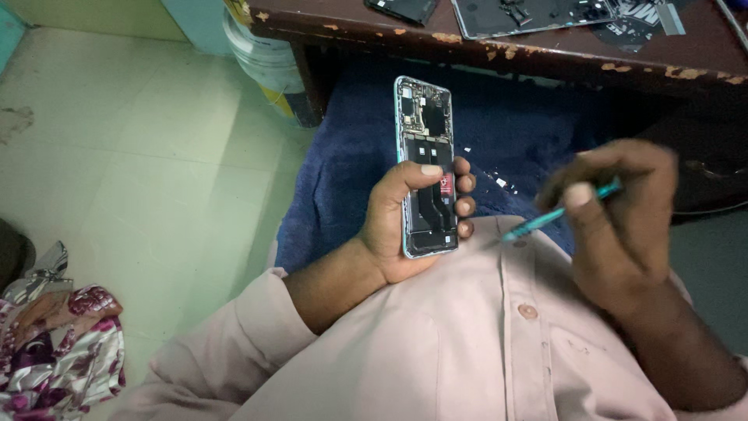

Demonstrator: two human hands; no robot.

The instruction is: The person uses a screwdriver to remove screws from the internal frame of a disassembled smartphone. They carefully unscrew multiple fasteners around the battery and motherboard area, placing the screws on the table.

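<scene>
My left hand (405, 222) grips an opened smartphone (425, 140) upright, its back cover off so the circuit board and black battery show; my thumb lies across its middle and my fingertips curl around its right edge. My right hand (619, 218), blurred, pinches a thin teal tool (557, 212) whose tip points left toward the phone's lower part, a short gap away. Both hands hover above my lap and a dark blue cloth (514, 132).
A worn brown wooden table edge (545, 54) runs along the top, carrying a phone back panel (530, 15) and dark parts. A white bucket (269, 66) stands by the table leg. Pale tiled floor (132, 156) spreads left; patterned fabric (58, 343) lies bottom left.
</scene>
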